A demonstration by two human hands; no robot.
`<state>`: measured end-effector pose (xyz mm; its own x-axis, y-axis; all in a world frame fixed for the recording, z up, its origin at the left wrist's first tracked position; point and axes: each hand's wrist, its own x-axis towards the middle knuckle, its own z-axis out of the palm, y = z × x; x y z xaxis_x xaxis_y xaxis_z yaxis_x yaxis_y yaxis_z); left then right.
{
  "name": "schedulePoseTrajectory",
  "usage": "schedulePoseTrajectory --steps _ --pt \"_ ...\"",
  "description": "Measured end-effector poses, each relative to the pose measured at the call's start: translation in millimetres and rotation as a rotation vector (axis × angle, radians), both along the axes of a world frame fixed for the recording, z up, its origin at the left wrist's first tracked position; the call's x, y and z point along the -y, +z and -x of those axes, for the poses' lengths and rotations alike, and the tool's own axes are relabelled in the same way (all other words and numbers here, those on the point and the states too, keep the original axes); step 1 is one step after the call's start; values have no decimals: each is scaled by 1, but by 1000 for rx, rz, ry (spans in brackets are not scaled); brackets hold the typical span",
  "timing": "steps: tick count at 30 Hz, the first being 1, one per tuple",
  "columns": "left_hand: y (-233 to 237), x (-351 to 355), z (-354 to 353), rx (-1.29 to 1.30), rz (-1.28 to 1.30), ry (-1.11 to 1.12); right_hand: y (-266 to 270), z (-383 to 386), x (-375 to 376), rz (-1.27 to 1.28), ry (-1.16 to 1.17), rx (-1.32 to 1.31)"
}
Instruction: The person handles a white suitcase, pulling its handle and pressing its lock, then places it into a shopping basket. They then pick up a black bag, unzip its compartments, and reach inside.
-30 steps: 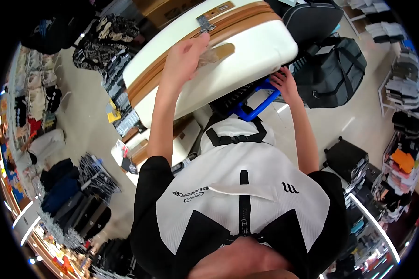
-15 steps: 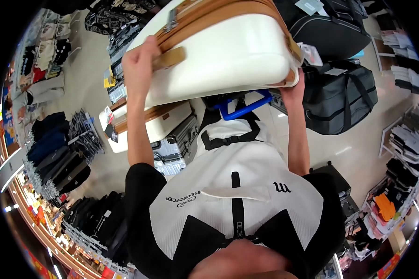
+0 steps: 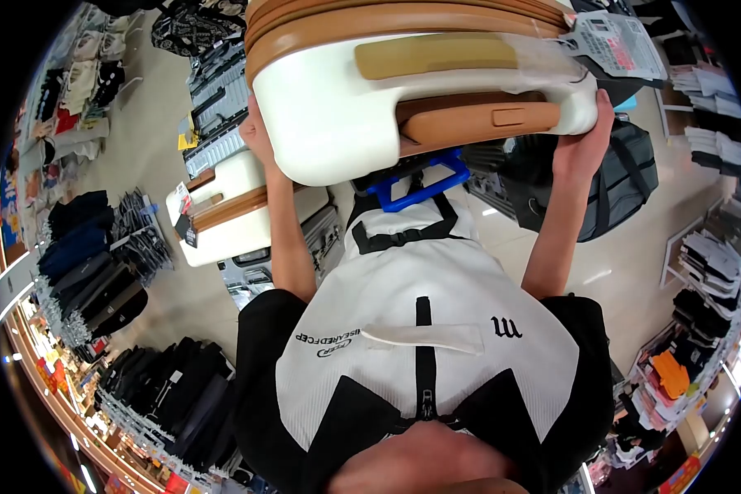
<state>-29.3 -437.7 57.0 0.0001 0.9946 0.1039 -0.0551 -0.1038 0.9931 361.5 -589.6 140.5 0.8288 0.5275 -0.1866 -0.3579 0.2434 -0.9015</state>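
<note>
Clearly, left hand (image 3: 259, 138) and right hand (image 3: 583, 152), fingers part-closed, grip opposite edges of the white suitcase (image 3: 325, 123) between them; right of the fingers sits a black bag (image 3: 630, 177); farther left, open floor (image 3: 146, 107).

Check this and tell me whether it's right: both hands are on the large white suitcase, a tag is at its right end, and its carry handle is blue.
Not quite: the head view shows that the carry handle is brown, not blue. The left hand and right hand are on the large white suitcase, with a tag at its right end.
</note>
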Motion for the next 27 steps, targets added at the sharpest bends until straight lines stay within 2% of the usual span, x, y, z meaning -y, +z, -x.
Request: schedulePoseTrajectory --steps 2,5,7,12,16,20,24,27 --pt "-31 5 -3 6 17 27 -12 -2 -2 -46 64 9" --pt "-86 17 -11 29 67 78 -29 7 -13 27 95 -11" --pt "-122 30 -10 37 115 129 -63 8 -16 45 161 39" --pt "-180 63 0 93 263 240 -103 34 -30 177 329 55" --pt "-206 75 6 109 338 262 -130 34 -41 262 337 86" --pt "-238 70 11 -144 219 44 -159 23 -44 334 254 179" --pt "-236 60 -3 -207 203 142 -160 10 -34 295 247 143" --pt "-201 55 -8 -423 45 159 -157 17 -23 276 226 147"
